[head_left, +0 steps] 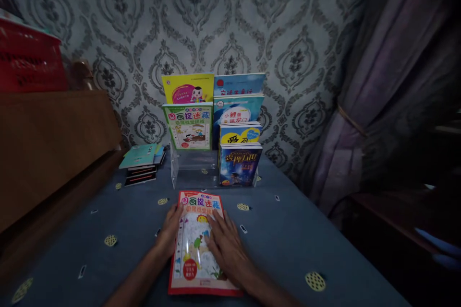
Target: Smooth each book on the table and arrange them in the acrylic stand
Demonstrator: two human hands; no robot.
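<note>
Both my hands are on the red-bordered book (194, 252), which lies between the left and right edges of the table (295, 235), nearer me than the clear stand (194, 170). Whether its back touches the cloth, I cannot tell.

My left hand (170, 235) holds the book's left edge, fingers closed on it; the tips beneath are hidden. My right hand (225, 242) lies over the right part of the cover, palm down, fingers slightly apart.

The stand is towards the table's far edge. Its left column carries a yellow book (187, 87) behind a green-bordered book (189, 129). Its right column, back to front: a blue book (252, 82), a lighter blue book (239, 110), a yellow-and-blue book (248, 134), a dark blue book (239, 165).

At the far left corner: a loose stack of books (140, 156).
</note>
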